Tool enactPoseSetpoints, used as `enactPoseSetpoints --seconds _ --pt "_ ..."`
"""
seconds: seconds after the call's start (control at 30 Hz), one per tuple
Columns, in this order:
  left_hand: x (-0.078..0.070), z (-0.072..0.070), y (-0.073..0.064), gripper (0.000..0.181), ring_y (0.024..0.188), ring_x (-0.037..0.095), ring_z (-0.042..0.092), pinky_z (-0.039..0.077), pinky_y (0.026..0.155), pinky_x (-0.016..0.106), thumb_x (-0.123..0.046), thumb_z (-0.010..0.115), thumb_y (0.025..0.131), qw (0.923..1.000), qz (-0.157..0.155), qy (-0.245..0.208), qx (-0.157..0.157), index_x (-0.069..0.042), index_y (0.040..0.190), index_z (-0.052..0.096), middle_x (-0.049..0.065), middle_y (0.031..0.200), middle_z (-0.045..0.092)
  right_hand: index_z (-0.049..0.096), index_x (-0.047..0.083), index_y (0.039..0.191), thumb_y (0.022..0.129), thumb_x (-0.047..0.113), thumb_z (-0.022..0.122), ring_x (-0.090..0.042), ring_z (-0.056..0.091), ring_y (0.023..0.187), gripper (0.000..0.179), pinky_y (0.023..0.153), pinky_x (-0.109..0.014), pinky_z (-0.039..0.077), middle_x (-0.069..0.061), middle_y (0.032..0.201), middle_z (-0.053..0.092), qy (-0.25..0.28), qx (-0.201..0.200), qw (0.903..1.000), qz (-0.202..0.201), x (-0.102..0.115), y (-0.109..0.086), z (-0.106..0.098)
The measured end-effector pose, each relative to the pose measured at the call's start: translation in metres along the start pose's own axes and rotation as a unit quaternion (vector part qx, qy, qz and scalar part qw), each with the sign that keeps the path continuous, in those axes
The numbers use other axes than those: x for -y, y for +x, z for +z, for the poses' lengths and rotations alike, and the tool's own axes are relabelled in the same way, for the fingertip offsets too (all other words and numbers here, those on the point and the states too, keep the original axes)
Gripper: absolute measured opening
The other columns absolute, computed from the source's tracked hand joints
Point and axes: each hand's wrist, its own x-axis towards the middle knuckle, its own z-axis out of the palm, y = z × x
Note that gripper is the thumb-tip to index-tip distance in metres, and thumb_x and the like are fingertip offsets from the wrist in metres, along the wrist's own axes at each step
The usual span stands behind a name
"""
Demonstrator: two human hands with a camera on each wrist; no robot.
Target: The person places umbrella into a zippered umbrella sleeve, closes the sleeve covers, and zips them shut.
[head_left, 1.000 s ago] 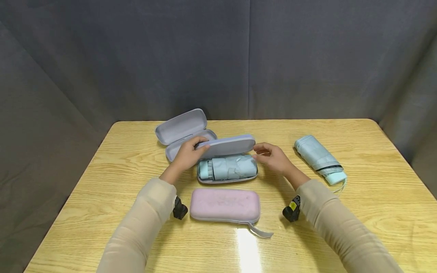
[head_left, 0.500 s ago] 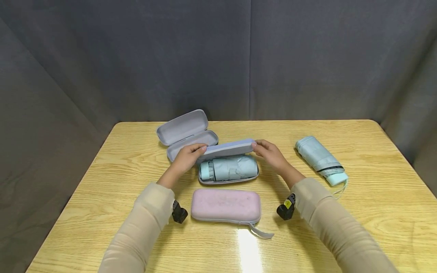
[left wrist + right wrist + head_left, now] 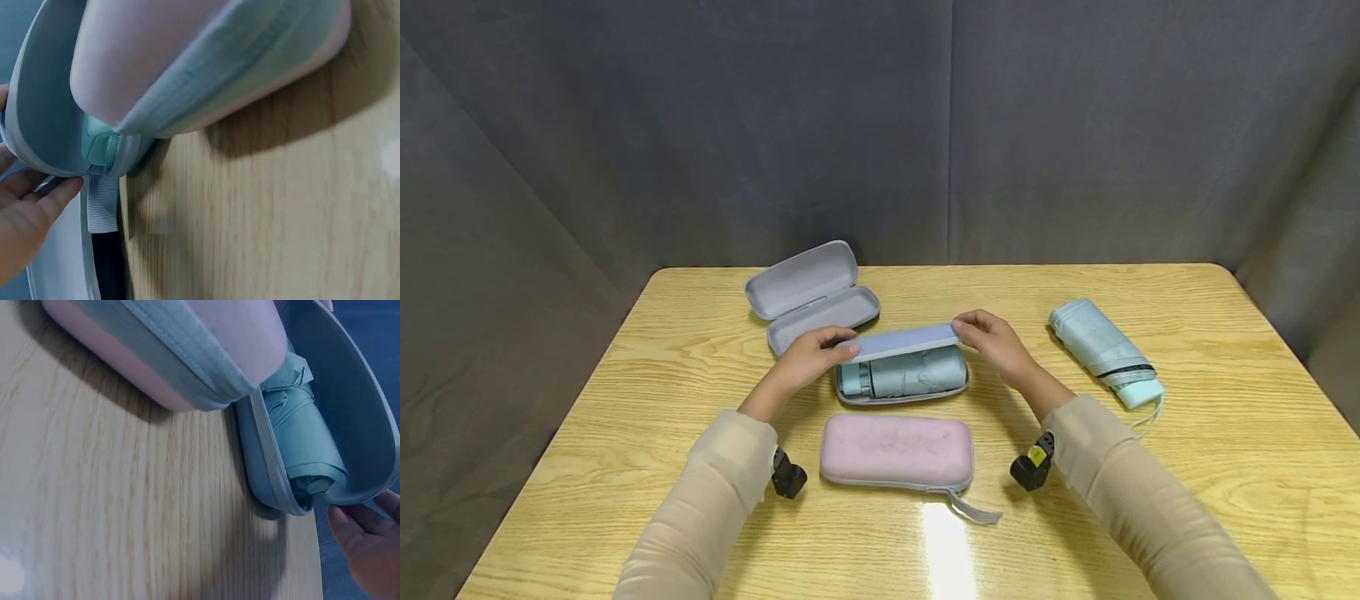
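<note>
In the middle of the table lies a blue zip case (image 3: 917, 399) with a folded pale-blue umbrella (image 3: 902, 377) inside. Its lid (image 3: 901, 340) leans forward, partly lowered over the umbrella. My left hand (image 3: 805, 364) grips the lid's left end, thumb on top. At the other end, my right hand (image 3: 997, 346) pinches the lid's right corner. From the right wrist, the rolled umbrella (image 3: 306, 434) shows in the gap beneath the raised lid (image 3: 359, 419). The left wrist view shows fingers (image 3: 59, 199) at the lid's edge, close to a grey strap (image 3: 102, 203).
A shut pink zip case (image 3: 897, 450) with a grey strap lies nearest me. Behind on the left stands an open grey case (image 3: 820, 317), its lid up. On the right a second folded umbrella (image 3: 1097, 342) lies slantwise. A dark curtain (image 3: 880, 133) hangs behind the table.
My right hand has taken hold of the lid's right end. Both hands have brought the lid forward and down, so its blue outside now shows and it covers more of the umbrella.
</note>
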Motion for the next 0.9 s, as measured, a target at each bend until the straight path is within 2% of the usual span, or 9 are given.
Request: enactPoseSetpoints --seconds 0.2,0.4,0.63,0.9 --pt "0.0028 0.0019 -0.0025 0.049 0.114 0.028 0.039 0.031 0.093 0.038 -0.033 0.059 0.08 0.9997 0.002 0.019 0.014 -0.006 0.12 0.05 0.011 0.124 0.045 0.044 -0.009 0.113 0.091 0.02 0.044 -0.03 0.043 0.106 0.037 0.09 -0.039 0.034 -0.023 0.112 0.046 -0.014 -0.012 0.9998 0.004 0.0034 -0.0031 0.0017" --pt "0.0036 0.0048 -0.0041 0.05 0.114 0.028 0.04 0.032 0.092 0.037 -0.03 0.063 0.078 0.9988 0.021 0.037 0.025 -0.007 0.12 0.049 0.012 0.124 0.045 0.046 -0.008 0.113 0.089 0.02 0.047 -0.029 0.043 0.105 0.037 0.088 -0.039 0.035 -0.021 0.113 0.047 -0.05 -0.024 0.9983 0.017 0.0031 -0.0056 0.0013" --pt "0.0044 0.0057 -0.0056 0.051 0.115 0.024 0.039 0.032 0.092 0.035 -0.025 0.067 0.075 0.9976 0.04 0.043 0.037 -0.006 0.119 0.05 0.009 0.122 0.047 0.048 -0.005 0.113 0.085 0.02 0.055 -0.029 0.045 0.104 0.039 0.085 -0.039 0.037 -0.019 0.112 0.049 -0.098 -0.018 0.9948 0.024 -0.001 -0.0083 0.001" --pt "0.0087 0.0091 -0.0037 0.051 0.11 0.021 0.042 0.035 0.09 0.033 -0.021 0.07 0.073 0.9953 0.065 0.066 0.028 -0.004 0.118 0.051 0.009 0.118 0.049 0.048 -0.004 0.113 0.08 0.02 0.061 -0.03 0.045 0.103 0.042 0.082 -0.038 0.04 -0.019 0.112 0.048 -0.14 0.0 0.99 0.019 -0.0002 -0.0101 0.005"
